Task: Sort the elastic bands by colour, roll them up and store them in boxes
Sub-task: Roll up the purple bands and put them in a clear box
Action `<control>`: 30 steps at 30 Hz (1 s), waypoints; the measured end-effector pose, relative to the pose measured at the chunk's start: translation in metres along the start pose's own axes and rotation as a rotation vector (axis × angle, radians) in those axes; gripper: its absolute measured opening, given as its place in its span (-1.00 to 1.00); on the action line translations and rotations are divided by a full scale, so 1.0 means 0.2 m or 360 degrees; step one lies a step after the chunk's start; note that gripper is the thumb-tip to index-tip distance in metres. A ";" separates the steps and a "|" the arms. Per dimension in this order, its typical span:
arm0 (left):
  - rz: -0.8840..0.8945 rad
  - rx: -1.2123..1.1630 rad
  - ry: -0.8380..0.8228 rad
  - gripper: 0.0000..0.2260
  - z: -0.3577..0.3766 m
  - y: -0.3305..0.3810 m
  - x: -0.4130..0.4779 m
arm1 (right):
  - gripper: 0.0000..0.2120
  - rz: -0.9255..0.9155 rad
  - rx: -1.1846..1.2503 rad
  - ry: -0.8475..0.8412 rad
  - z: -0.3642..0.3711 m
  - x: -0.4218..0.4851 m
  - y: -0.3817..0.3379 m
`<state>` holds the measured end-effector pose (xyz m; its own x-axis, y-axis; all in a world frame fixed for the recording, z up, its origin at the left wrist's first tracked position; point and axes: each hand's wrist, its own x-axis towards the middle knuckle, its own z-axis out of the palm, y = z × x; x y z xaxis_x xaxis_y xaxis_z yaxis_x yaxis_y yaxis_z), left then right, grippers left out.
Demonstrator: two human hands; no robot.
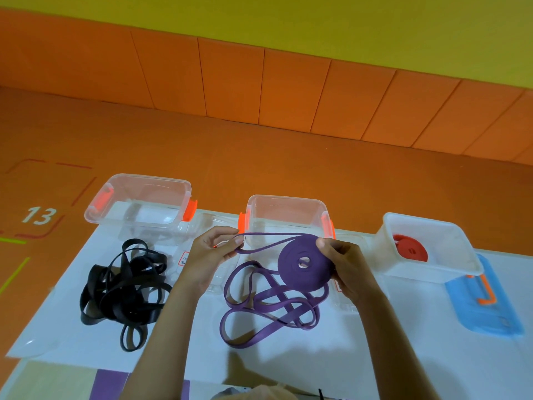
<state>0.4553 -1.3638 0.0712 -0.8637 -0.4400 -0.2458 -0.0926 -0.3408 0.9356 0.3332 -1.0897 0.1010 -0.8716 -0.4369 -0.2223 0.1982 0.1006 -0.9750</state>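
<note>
I log: purple roll [302, 262] gripped in right hand [343, 267], its tail [259, 249] pinched by left hand [210, 255], both just before the middle box [285, 197]. Left of that box, tangled black bands [124, 290]; right, white box [450, 249] holding red roll [411, 251].

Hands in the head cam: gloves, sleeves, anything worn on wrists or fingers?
Nothing worn that shows. Left hand and right hand: no gloves, no rings, no tape or markings. No watch or band on either wrist. Left forearm and right forearm are uncovered down to the frame's bottom edge; no sleeve in view.
</note>
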 end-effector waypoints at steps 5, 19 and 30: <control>0.0013 0.0102 -0.0012 -0.82 0.00 0.00 0.00 | -0.53 0.0085 0.0012 0.0067 0.02 0.00 0.00; -0.0240 0.0844 -0.0826 -0.57 -0.08 0.10 0.01 | -0.82 -0.0402 -0.0635 -0.0183 -0.07 -0.01 -0.13; 0.0429 0.1290 -0.0815 -0.67 0.33 0.27 -0.02 | -0.78 -0.0524 -0.0894 -0.0317 -0.02 -0.02 -0.14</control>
<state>0.4212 -1.3262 0.1391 -0.9976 0.0577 -0.0390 -0.0071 0.4722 0.8815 0.3290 -1.0883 0.1299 -0.7369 -0.6749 0.0377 -0.3731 0.3596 -0.8553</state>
